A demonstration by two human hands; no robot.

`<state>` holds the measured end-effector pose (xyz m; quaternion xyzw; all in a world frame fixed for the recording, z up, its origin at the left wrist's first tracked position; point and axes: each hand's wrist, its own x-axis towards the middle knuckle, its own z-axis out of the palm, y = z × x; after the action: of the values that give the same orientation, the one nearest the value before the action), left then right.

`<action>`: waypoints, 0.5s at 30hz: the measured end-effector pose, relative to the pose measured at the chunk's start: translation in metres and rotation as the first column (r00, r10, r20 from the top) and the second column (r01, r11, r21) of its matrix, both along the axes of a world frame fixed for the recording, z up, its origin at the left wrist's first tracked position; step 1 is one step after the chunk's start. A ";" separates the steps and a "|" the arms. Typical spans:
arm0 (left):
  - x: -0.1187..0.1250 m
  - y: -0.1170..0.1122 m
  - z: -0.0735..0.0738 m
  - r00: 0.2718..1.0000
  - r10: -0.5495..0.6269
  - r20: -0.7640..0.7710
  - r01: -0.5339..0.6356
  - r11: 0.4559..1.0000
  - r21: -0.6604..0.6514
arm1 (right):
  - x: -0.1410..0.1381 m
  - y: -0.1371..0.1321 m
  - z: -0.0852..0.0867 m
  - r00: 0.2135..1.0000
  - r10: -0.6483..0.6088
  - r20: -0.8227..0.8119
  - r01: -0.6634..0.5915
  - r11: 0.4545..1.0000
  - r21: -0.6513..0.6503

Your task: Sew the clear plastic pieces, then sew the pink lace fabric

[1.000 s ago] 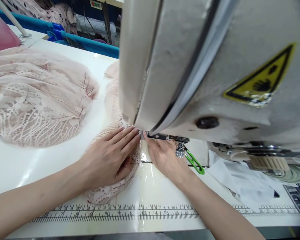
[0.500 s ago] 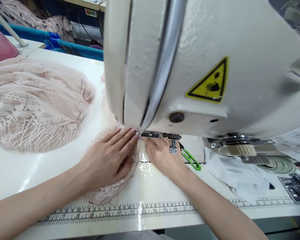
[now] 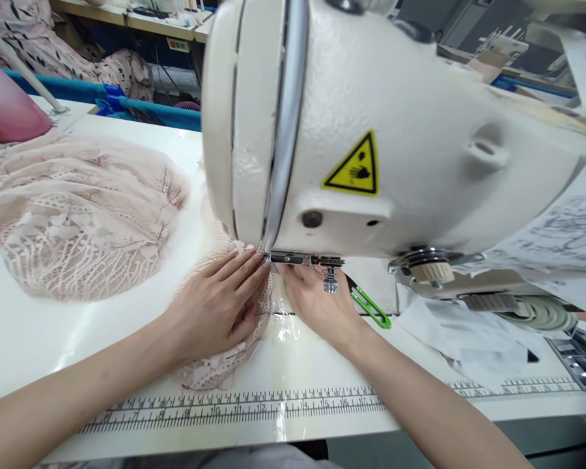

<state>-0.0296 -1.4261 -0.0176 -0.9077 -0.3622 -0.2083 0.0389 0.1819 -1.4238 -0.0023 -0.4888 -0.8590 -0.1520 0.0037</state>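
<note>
My left hand [image 3: 215, 303] lies flat, fingers stretched out and close together, on a strip of pale pink lace [image 3: 224, 368] right in front of the sewing machine head [image 3: 351, 130]. Its fingertips reach the presser foot area [image 3: 278, 259]. My right hand [image 3: 317, 303] rests on the other side of the lace edge, with its fingertips hidden under the machine head. A green thread snip [image 3: 371, 307] pokes out beside that hand; whether the hand holds it is unclear.
A heap of pink lace [image 3: 78, 215] lies on the white table [image 3: 39, 339] to the left. A printed ruler [image 3: 234, 407] runs along the near edge. White paper or cloth [image 3: 459, 339] lies at right under the machine's handwheel parts. Blue rails and patterned fabric stand behind.
The view has pulled back and tilted up, showing more of the machine head. Both hands have stayed at the presser foot on the lace, barely moving.
</note>
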 end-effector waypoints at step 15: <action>-0.023 -0.026 0.040 0.952 -0.307 0.005 0.303 0.942 0.143 | -0.001 0.007 0.014 0.774 0.546 -0.322 -0.561 0.826 0.052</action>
<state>-0.0525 -1.4517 0.0222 -0.9448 -0.2024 -0.2493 0.0653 0.1812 -1.4172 0.0118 -0.2325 -0.9554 -0.0419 0.1771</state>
